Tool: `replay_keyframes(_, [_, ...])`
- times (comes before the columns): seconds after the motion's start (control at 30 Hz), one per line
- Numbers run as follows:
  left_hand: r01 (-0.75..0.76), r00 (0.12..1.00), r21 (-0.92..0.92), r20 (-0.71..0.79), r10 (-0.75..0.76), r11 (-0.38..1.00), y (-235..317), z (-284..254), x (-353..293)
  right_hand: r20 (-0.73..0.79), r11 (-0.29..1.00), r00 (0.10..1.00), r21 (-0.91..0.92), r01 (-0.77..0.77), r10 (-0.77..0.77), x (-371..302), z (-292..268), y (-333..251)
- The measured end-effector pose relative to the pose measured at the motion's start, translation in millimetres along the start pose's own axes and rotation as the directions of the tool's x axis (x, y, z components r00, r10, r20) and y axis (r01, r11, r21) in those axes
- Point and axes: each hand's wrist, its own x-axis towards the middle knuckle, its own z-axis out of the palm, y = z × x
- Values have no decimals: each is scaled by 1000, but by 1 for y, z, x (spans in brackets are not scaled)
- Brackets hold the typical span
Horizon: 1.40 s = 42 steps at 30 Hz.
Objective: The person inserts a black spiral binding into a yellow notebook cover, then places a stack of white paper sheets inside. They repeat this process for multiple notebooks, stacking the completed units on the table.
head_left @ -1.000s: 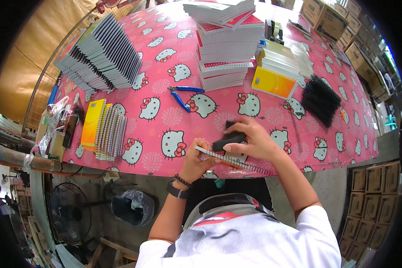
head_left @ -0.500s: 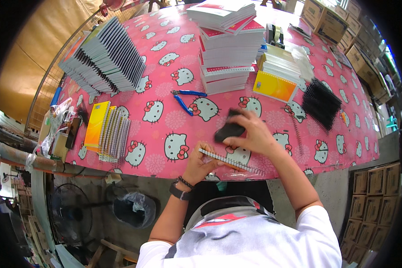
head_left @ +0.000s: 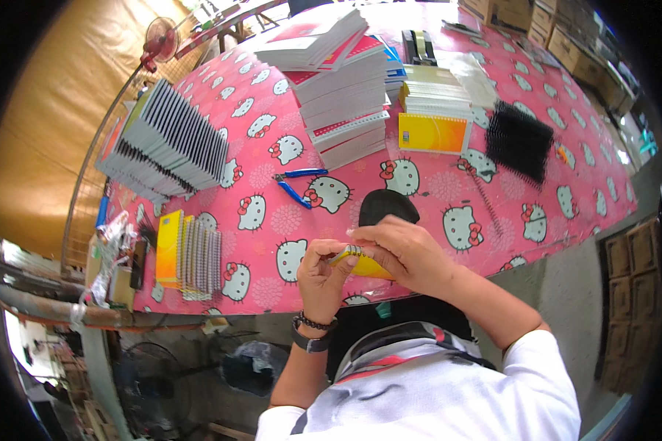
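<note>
Both hands, left point(head_left: 322, 273) and right point(head_left: 404, 253), pinch a yellow notebook point(head_left: 364, 266); pink table point(head_left: 272, 220) beneath.

Both forearms enter from the lower edge and converge near centre. The left hand point(head_left: 322, 273) is curled, fingers pinched. The right hand point(head_left: 408, 253) arches over, fingers pointing left, touching the left hand.
</note>
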Motion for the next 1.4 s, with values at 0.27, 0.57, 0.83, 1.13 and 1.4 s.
replay_keyframes(0.27, [-41,997,111,66,33,993,15,-2,-3,-104,988,992,128,87,-74,-6,1,-1])
replay_keyframes(0.57, [-159,984,223,112,137,962,39,5,-7,-228,961,948,114,253,-222,-10,-1,-4])
replay_keyframes(0.83, [-142,987,223,104,121,964,47,20,-17,-205,959,937,-46,278,-282,-22,-15,-9])
replay_keyframes(1.13, [-48,994,136,105,34,990,47,20,-23,-51,981,980,-10,193,-193,-30,-18,-17])
replay_keyframes(1.4, [-170,787,479,-460,411,861,131,-107,32,-137,998,988,12,-67,68,-50,-69,18])
